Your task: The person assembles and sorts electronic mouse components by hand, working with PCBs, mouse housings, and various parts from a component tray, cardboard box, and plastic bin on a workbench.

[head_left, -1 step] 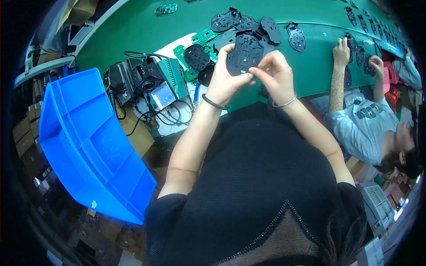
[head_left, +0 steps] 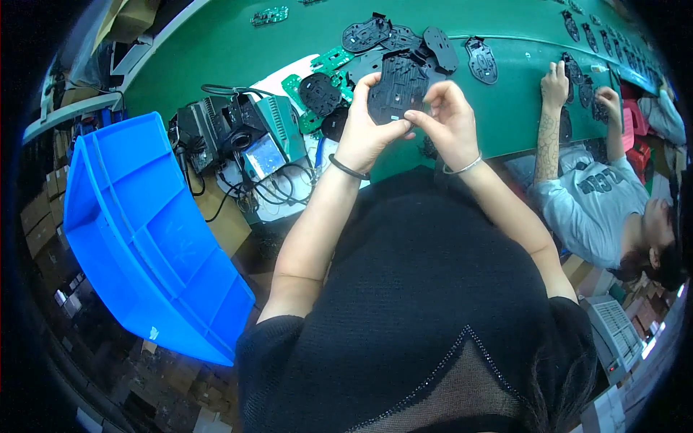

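Note:
A black plastic shell [head_left: 397, 90] with a ribbed inner face is held up above the green bench, tilted toward me. My left hand [head_left: 361, 137] grips it along the left side, fingers behind and thumb along the lower edge. At its lower right, my right hand [head_left: 455, 130] is closed, with the thumb pressed on the edge close to a small white patch; the curled fingers partly hide what they touch. Beyond lies a pile of similar black shells [head_left: 367, 34], and green circuit boards [head_left: 332, 59] lie to the left.
Left on the bench are a device with a small screen [head_left: 265, 154] and tangled black cables [head_left: 278, 189]. A large blue bin [head_left: 184, 238] stands at my left. A co-worker [head_left: 595, 195] handles black parts at right. One shell [head_left: 482, 60] lies apart from the pile.
The fingers of my right hand have shifted slightly, with the thumb still at the shell's edge. The co-worker's hand at far right has moved a little.

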Demonstrator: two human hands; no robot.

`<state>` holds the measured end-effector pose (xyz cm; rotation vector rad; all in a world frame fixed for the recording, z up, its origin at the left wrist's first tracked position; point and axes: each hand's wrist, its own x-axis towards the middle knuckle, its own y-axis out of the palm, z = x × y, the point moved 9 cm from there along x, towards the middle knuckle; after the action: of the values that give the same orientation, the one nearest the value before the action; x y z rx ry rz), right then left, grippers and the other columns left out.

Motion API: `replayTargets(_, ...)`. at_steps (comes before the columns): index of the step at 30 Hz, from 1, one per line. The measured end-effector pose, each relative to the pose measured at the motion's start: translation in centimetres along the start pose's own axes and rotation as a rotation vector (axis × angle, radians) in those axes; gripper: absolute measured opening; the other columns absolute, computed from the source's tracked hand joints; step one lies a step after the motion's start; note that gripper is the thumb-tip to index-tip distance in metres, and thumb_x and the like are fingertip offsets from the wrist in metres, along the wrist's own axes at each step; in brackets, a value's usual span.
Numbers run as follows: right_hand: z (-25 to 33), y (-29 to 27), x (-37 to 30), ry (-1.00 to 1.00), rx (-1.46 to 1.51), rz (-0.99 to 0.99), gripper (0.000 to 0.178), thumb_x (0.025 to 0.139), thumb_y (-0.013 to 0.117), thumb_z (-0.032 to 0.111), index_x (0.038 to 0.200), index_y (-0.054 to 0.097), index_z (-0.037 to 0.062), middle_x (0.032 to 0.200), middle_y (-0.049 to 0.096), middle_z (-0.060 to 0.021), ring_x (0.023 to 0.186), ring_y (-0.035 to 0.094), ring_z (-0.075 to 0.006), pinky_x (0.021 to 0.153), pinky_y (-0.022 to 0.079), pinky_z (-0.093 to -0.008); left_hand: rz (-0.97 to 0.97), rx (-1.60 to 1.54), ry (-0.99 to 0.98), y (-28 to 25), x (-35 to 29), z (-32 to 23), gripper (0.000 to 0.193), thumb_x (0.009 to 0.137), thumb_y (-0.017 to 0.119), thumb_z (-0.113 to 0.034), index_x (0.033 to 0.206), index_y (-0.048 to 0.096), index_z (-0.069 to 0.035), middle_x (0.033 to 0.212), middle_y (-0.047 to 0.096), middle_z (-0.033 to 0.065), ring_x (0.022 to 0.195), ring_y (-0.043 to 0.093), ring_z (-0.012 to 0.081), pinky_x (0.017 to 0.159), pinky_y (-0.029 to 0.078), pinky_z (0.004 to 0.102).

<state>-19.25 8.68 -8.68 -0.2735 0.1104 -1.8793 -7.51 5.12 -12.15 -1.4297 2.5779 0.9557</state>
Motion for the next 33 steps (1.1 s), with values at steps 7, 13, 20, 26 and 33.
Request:
replayTargets(7, -4.1, 1.5, -0.6, 0.490, 0.528, 0.097, 0.053, 0.069, 0.069, -0.004, 0.114, 0.041, -0.0003, 0.080, 0.047, -0.0007, 0.068, 0.049, -0.0046, 0.056, 0.041, -0.0155, 0.004, -0.051, -0.012, -0.2, -0.3, 0.8, 0.074, 0.070, 0.060, 0.011, 0.129, 0.022, -0.011, 0.106, 0.052, 0.0125, 0.089, 0.059, 0.0202, 0.066, 0.056, 0.0329)
replayTargets(13, -3.9, 1.4, -0.5, 0.441, 0.552, 0.065, 0.050, 0.070, 0.067, -0.005, 0.113, 0.041, -0.0004, 0.081, 0.050, -0.0007, 0.071, 0.051, -0.0050, 0.058, 0.043, -0.0170, -0.018, -0.010, -0.013, -0.4, -0.1, 0.6, 0.075, 0.070, 0.060, 0.011, 0.130, 0.021, -0.010, 0.107, 0.052, 0.0129, 0.087, 0.060, 0.0208, 0.064, 0.056, 0.0321)
replayTargets(20, -3.9, 1.3, -0.6, 0.492, 0.680, 0.053, 0.040, 0.078, 0.063, 0.003, 0.113, 0.042, 0.0001, 0.081, 0.051, -0.0024, 0.067, 0.052, -0.0067, 0.055, 0.042, -0.0172, -0.048, -0.029, -0.074, -0.4, -0.1, 0.5, 0.075, 0.067, 0.062, 0.010, 0.128, 0.022, -0.007, 0.105, 0.052, 0.0133, 0.085, 0.060, 0.0209, 0.062, 0.056, 0.0315)
replayTargets(26, -3.8, 1.0, -0.4, 0.425, 0.605, 0.048, 0.041, 0.079, 0.063, 0.004, 0.114, 0.041, 0.0000, 0.079, 0.051, -0.0024, 0.064, 0.052, -0.0068, 0.052, 0.042, -0.0177, -0.047, -0.037, -0.092, -0.3, 0.2, 0.7, 0.075, 0.064, 0.061, 0.009, 0.127, 0.022, -0.005, 0.105, 0.051, 0.0136, 0.084, 0.060, 0.0208, 0.061, 0.056, 0.0314)
replayTargets(33, -5.3, -0.4, -0.4, 0.529, 0.585, -0.047, 0.036, 0.080, 0.063, 0.007, 0.110, 0.046, -0.0013, 0.077, 0.051, -0.0014, 0.059, 0.050, -0.0048, 0.047, 0.039, -0.0159, -0.051, 0.039, -0.130, 0.2, 1.3, 1.9, 0.070, 0.067, 0.057, 0.012, 0.126, 0.024, -0.005, 0.101, 0.055, 0.0162, 0.080, 0.063, 0.0257, 0.058, 0.056, 0.0302)
